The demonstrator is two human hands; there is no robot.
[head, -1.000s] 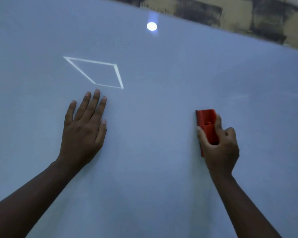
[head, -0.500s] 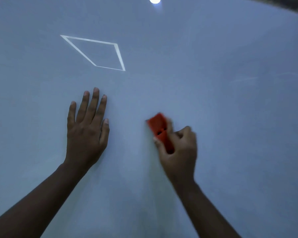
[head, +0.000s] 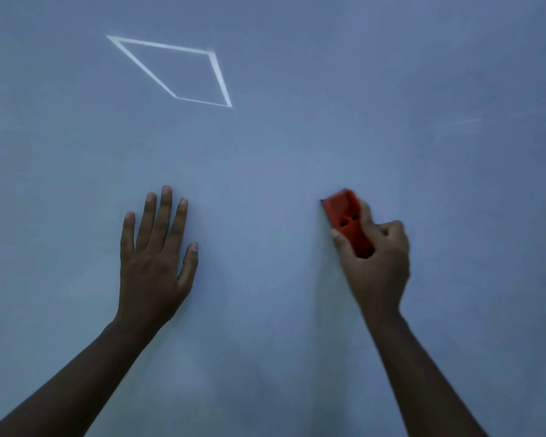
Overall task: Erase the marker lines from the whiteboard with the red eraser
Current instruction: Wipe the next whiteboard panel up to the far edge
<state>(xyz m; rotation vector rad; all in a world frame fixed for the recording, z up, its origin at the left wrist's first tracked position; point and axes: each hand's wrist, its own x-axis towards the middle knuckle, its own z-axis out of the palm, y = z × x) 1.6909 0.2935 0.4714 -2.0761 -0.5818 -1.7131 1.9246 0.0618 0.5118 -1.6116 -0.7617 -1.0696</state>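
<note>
Bright four-sided outline (head: 174,70) above left hand (head: 156,263)

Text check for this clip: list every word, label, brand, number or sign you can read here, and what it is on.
None: no readable text in this view.
whiteboard: only a pale four-sided outline, a shape and not a letter or number, plus faint streaks at right too dim to read.
red eraser, held by the right hand: no label or brand visible.
left hand: flat on the board, nothing written.
</note>
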